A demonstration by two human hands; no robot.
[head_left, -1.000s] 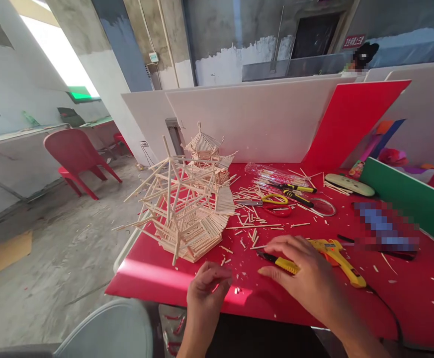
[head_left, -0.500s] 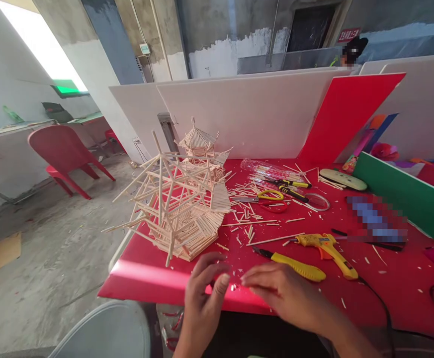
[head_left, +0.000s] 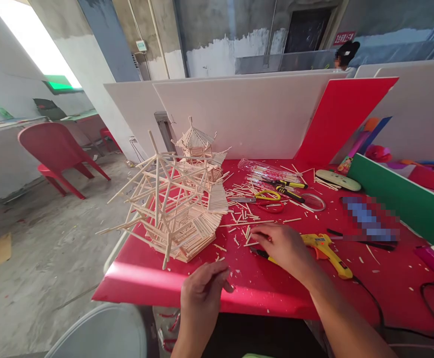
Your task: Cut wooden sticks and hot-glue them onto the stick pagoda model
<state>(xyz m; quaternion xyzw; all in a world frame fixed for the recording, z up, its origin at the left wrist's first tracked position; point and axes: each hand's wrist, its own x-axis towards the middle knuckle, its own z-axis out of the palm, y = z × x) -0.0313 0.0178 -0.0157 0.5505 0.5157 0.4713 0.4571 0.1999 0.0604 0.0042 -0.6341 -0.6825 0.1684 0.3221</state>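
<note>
So, right hand (head_left: 282,247) loosely curled over yellow cutter (head_left: 262,253) by cut sticks (head_left: 247,232), left hand (head_left: 204,288) half-curled near the stick house (head_left: 204,224); can't tell if either's gripping anything.

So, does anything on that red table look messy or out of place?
Yes, the loose stick pieces: short bits lie scattered at differing angles between the stick model and the scissors, untidy beside the model's neat rows. Nothing looks clearly broken.

grey floor (head_left: 67,238) | red chair (head_left: 50,144), left | back wall (head_left: 227,47) patchily painted | bright window (head_left: 32,40)
</note>
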